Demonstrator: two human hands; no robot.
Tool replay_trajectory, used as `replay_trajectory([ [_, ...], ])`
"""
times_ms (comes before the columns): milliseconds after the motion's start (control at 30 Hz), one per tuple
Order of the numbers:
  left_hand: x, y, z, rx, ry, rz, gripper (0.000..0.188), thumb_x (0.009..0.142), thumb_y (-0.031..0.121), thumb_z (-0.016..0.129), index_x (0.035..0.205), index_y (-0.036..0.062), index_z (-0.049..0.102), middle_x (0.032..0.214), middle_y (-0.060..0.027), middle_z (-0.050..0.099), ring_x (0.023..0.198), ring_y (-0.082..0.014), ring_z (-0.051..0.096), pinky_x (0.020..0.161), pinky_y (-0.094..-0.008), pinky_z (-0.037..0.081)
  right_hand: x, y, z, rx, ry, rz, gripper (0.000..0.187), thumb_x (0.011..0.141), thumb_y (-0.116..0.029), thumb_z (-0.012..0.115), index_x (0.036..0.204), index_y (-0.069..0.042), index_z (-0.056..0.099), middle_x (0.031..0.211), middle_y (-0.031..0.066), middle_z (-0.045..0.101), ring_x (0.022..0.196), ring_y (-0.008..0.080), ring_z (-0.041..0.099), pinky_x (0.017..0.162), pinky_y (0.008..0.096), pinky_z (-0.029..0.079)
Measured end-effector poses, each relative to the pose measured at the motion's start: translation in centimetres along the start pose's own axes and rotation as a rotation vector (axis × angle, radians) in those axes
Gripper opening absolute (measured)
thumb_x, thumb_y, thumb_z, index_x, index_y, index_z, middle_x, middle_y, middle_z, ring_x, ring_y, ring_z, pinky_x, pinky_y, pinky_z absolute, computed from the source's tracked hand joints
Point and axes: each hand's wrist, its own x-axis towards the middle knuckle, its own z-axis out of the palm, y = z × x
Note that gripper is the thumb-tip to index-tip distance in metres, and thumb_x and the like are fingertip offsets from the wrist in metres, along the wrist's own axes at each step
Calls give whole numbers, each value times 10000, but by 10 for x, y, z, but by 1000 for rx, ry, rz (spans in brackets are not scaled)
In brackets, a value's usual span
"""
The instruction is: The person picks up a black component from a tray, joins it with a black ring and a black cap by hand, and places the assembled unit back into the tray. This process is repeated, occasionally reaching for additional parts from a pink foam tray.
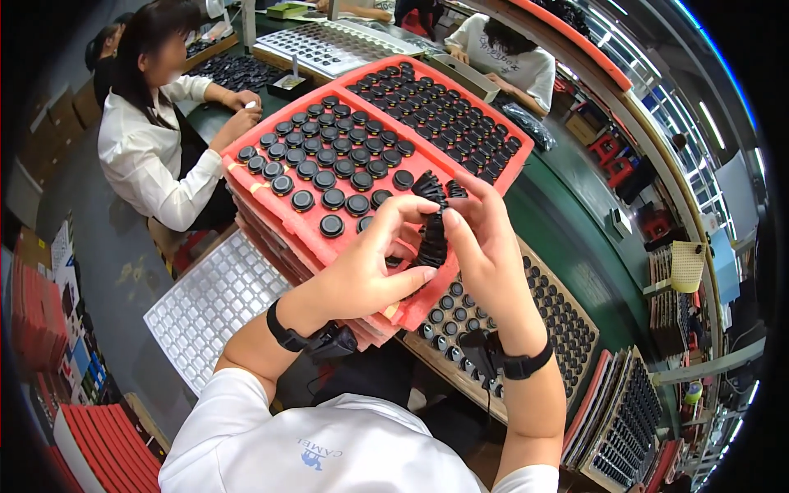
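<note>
Between my hands, above the front right of a pink foam tray (283, 218), is a curved black ribbed strip (433, 240); its exact kind cannot be made out. My left hand (366, 267) is closed round its left side, thumb near the lower end and fingers near the middle. My right hand (486, 246) pinches the upper part between thumb and fingers. The tray holds round black caps (325, 179) in rows on its near half. Smaller black parts (436, 111) fill the far half. My hands hide the tray's near right corner.
More foam trays are stacked underneath. A white blister tray (218, 308) lies at left, and a cardboard-coloured tray of black round parts (567, 316) at right. A co-worker in white (160, 140) sits at left, another (505, 62) across the green bench (567, 222). Upright trays (620, 419) lean at lower right.
</note>
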Motion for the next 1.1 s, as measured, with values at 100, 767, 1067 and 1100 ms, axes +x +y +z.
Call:
replay_trajectory([
  [100, 0, -2, 0, 79, -25, 16, 608, 790, -26, 621, 1299, 61, 300, 1182, -124, 443, 1011, -172, 518, 881, -328, 453, 15, 6, 3, 99, -104, 56, 375, 890, -47, 570, 1251, -28, 471, 968, 51, 596, 858, 90, 565, 755, 235, 468],
  [767, -5, -6, 2, 5, -89, -92, 446, 819, -61, 569, 1212, 48, 388, 1074, -79, 487, 1004, -140, 524, 840, -310, 482, 26, 26, -3, 180, -79, 64, 293, 865, -42, 576, 1157, -30, 550, 901, 20, 611, 803, 66, 556, 685, 213, 449],
  [1067, -3, -4, 0, -137, -89, -250, 474, 816, -67, 580, 1236, 27, 382, 1179, -89, 465, 1029, -147, 510, 892, -297, 431, 30, 32, -6, 19, -26, 57, 255, 876, -48, 569, 1129, -17, 564, 842, 0, 612, 784, 39, 545, 701, 193, 432],
  [1100, -4, -5, -1, -134, -91, -232, 472, 814, -67, 583, 1232, 27, 385, 1175, -90, 465, 1030, -149, 510, 893, -301, 431, 31, 32, -6, 20, -23, 56, 255, 876, -48, 569, 1129, -17, 564, 842, 0, 612, 784, 39, 545, 701, 193, 432],
])
